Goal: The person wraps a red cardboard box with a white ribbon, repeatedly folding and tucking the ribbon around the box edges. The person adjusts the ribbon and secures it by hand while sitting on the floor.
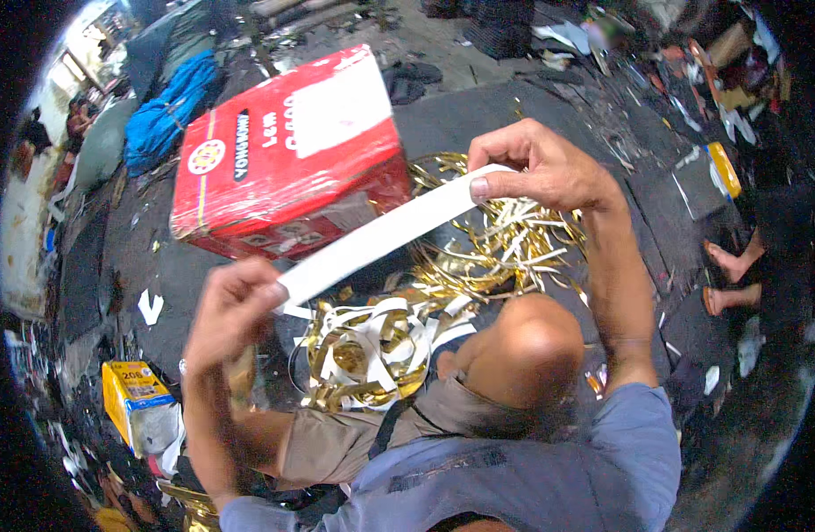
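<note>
A long white strip [385,238] is stretched between my two hands, slanting up to the right. My left hand [235,306] pinches its lower end, slightly blurred. At the upper end, my right hand [540,168] grips it between thumb and fingers. Below the strip lies a heap of curled white and gold strips [372,355], close to my bent knee. A second pile of thin gold and white shreds [514,244] spreads on the floor beneath my right hand. Just beyond the strip stands a large red box [274,155] wrapped in shiny clear film.
A small yellow and blue box [137,395] sits at the lower left, and a grey and yellow box [705,182] at the right. Another person's feet [734,257] are near it. A blue cloth [168,115] lies behind the red box. Scraps litter the dark floor.
</note>
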Available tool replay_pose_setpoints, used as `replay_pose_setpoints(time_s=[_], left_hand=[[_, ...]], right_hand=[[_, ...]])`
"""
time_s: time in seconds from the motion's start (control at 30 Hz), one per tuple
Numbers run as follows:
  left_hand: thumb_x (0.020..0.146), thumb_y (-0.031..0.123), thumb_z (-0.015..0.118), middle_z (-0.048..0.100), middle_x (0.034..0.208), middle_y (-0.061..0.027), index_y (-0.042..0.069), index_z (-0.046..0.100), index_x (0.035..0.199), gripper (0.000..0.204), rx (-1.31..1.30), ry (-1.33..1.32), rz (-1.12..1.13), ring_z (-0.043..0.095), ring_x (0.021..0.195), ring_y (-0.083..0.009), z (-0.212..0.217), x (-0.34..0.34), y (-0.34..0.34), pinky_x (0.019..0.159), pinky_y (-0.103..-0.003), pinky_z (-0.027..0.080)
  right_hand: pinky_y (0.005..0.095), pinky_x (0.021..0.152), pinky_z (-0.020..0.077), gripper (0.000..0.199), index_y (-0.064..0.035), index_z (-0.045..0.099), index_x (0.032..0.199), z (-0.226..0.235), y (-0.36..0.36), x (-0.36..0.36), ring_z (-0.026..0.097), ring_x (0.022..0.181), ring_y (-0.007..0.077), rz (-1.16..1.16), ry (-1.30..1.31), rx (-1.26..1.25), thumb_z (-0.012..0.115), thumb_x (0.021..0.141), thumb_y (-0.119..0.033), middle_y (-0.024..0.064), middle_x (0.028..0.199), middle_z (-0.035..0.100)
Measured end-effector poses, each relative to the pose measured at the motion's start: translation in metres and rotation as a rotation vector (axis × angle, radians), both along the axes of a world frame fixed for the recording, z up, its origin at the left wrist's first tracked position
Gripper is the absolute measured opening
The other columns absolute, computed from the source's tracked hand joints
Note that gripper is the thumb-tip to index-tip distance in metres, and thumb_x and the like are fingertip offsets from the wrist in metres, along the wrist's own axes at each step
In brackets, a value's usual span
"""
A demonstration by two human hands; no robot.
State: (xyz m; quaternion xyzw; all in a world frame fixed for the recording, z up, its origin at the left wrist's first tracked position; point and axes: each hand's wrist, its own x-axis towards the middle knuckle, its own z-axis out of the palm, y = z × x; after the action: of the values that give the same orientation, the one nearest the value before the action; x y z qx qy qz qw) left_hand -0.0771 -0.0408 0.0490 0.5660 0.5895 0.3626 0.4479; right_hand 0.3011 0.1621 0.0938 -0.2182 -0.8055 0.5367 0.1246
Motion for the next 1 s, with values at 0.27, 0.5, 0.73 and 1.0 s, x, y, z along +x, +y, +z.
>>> replay_pose_setpoints(time_s=[0.27, 0.5, 0.73, 1.0], left_hand=[[0.085, 0.009, 0.073, 0.066, 0.077, -0.0043, 0.003, 0.068, 0.097, 0.015, -0.119, 0.950, 0.087, 0.068, 0.076, -0.0196, 0.083, -0.146, 0.084, 0.067, -0.037, 0.056], [0.083, 0.013, 0.078, 0.074, 0.109, -0.0107, 0.003, 0.071, 0.118, 0.037, 0.648, 0.258, 0.069, 0.071, 0.094, -0.0226, -0.003, 0.020, 0.197, 0.086, -0.037, 0.057], [0.083, 0.014, 0.077, 0.071, 0.093, -0.0150, 0.001, 0.076, 0.098, 0.021, 0.641, 0.159, 0.185, 0.071, 0.082, -0.0270, -0.022, 0.055, 0.203, 0.077, -0.039, 0.057], [0.087, 0.010, 0.074, 0.070, 0.093, -0.0147, 0.002, 0.077, 0.096, 0.013, 0.833, 0.323, 0.131, 0.070, 0.083, -0.0300, -0.027, 0.055, 0.200, 0.073, -0.041, 0.055]], right_hand=[[0.0394, 0.077, 0.0560, 0.033, -0.0028, 0.078, 0.103, 0.005, 0.075, -0.101, 0.072, 0.081, 0.0216, -0.111, -0.129, 0.385, 0.068, 0.096, -0.034, 0.0114, 0.090, 0.078], [0.0464, 0.075, 0.0565, 0.027, -0.0095, 0.081, 0.098, -0.008, 0.067, -0.141, 0.073, 0.084, 0.0370, -0.348, -0.314, 0.934, 0.071, 0.087, -0.032, 0.0155, 0.094, 0.076], [0.0477, 0.084, 0.0561, 0.022, -0.0108, 0.078, 0.102, -0.013, 0.058, -0.125, 0.071, 0.092, 0.0361, -0.427, -0.060, 0.827, 0.077, 0.086, -0.026, 0.0141, 0.097, 0.072], [0.0460, 0.073, 0.0579, 0.017, -0.0124, 0.077, 0.096, -0.016, 0.054, -0.118, 0.071, 0.081, 0.0331, -0.365, -0.069, 1.065, 0.077, 0.089, -0.027, 0.0080, 0.096, 0.067]])
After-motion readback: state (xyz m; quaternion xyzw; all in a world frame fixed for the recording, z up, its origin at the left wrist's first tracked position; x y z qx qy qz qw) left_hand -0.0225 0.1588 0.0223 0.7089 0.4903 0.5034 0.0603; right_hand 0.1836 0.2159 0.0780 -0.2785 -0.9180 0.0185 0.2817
